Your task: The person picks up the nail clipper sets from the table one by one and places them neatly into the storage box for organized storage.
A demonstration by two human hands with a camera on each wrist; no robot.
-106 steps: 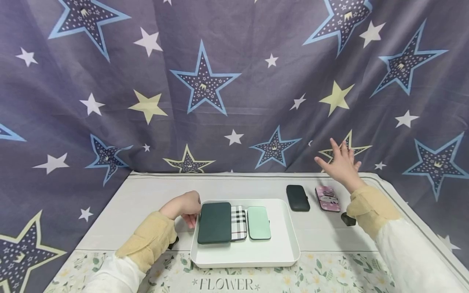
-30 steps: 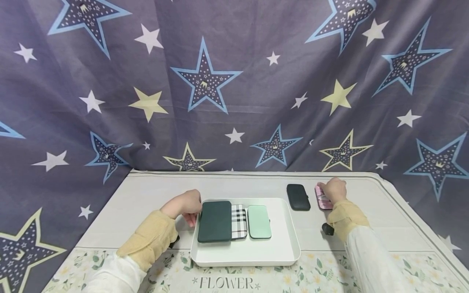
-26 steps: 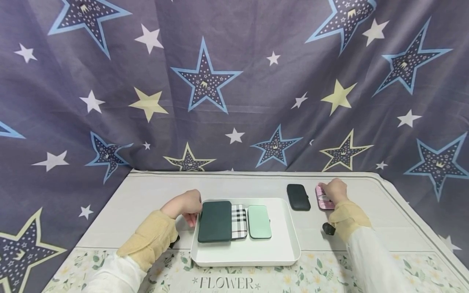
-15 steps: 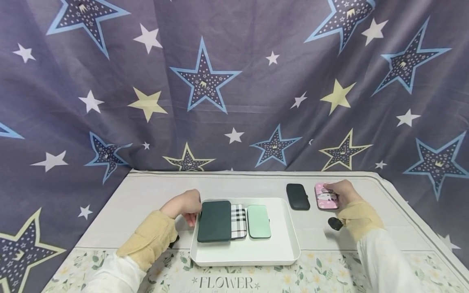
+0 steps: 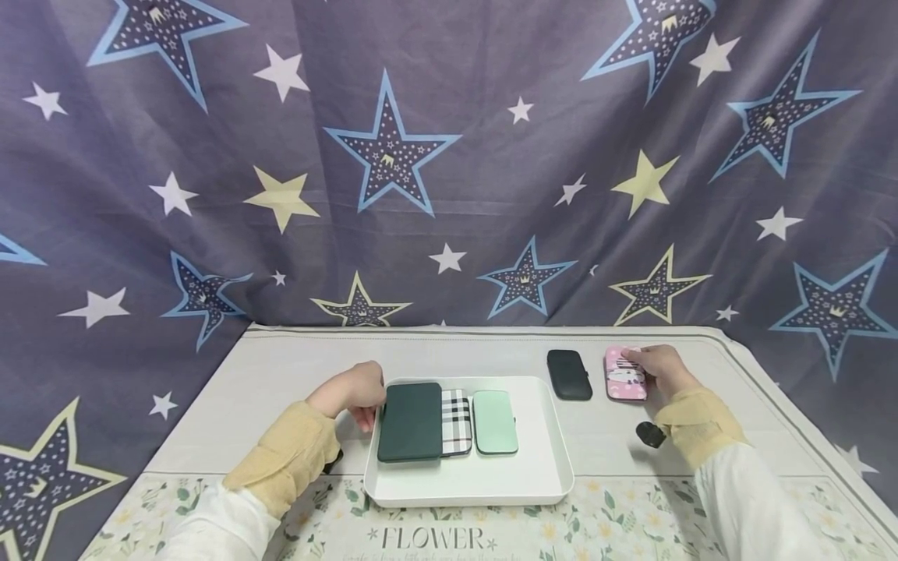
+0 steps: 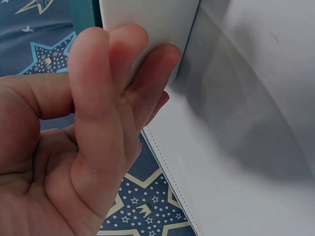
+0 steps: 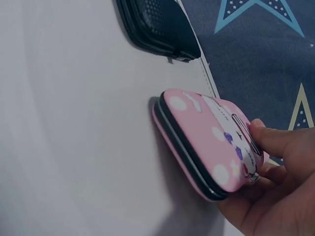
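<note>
In the head view my right hand (image 5: 662, 366) grips the right edge of a pink clasp case (image 5: 625, 374) with a cartoon print. The right wrist view shows the thumb on its top face and other fingers at its edge and underside; the case (image 7: 209, 140) sits tilted, casting a shadow. My left hand (image 5: 354, 393) holds the left rim of a white tray (image 5: 477, 491), fingers against its outer wall (image 6: 157, 24). Inside the tray lie a dark green case (image 5: 410, 422), a plaid case (image 5: 457, 422) partly hidden beside it, and a mint green case (image 5: 495, 422).
A black case (image 5: 569, 375) lies on the table between the tray and the pink case. Behind the white tabletop (image 5: 302, 354) hangs a star-patterned curtain (image 5: 449, 156). A flower-printed strip (image 5: 603, 530) runs along the front.
My right hand has come down from above the pink case and taken hold of it. More recently hand and case have shifted slightly, uncovering more of the print. My left hand stays at the tray.
</note>
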